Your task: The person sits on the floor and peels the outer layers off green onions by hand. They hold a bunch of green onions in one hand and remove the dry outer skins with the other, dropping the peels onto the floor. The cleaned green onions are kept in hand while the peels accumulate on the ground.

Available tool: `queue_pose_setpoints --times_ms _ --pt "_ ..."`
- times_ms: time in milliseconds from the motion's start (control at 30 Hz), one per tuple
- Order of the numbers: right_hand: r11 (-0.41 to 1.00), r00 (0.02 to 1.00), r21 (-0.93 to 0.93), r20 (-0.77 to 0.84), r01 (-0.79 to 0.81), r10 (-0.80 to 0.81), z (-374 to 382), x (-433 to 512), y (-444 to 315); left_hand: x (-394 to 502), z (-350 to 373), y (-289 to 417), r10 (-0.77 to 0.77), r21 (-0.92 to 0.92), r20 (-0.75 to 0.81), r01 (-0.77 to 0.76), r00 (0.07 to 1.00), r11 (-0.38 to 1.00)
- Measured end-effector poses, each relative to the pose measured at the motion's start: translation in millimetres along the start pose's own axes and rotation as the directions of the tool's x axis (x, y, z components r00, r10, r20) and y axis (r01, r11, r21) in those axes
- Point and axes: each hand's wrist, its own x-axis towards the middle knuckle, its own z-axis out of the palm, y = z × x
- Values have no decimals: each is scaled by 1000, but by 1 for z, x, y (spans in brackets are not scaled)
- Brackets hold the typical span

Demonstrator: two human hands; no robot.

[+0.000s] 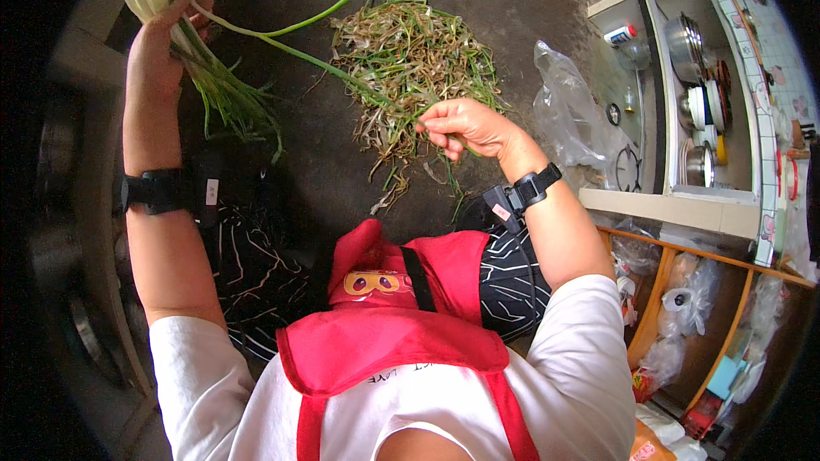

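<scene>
My left hand (186, 13) is raised at the upper left, closed around a bunch of green onions (221, 80). Their white stems point up above the fist and the green leaves hang below it. One long green onion (288, 45) reaches from the bunch towards my right hand (467, 128); its leaf forks, and one branch runs down to my right fingertips. Thumb and fingers there pinch that green leaf end. Behind and beneath my right hand, a pile of onion trimmings (416, 57), green and dry brown, lies on the dark floor (295, 121).
A clear plastic bag (567, 102) lies right of the pile. Beyond it, a cabinet (679, 205) holds stacked metal bowls (685, 48) and dishes. A wooden rack (666, 269) with plastic bags (685, 301) stands at the lower right. A red apron (391, 342) covers my lap.
</scene>
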Motion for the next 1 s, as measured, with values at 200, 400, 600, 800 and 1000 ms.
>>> queue_pose_setpoints --times_ms 200,400,600,800,1000 --pt "994 957 -35 -277 -100 86 -46 15 44 4 -37 20 40 -156 51 -32 998 987" --pt "914 672 -174 -729 -366 130 -109 68 135 -7 -39 26 7 -254 101 19 995 967" --pt "491 680 -549 -722 -676 129 -106 119 197 -41 15 24 -20 115 -28 23 999 993" --pt "107 835 -829 -541 -549 95 -88 156 171 -53 49 22 -119 327 34 101 992 940" --pt "-163 860 -864 -496 -476 120 -108 188 167 -53 62 12 -154 247 89 128 984 961"
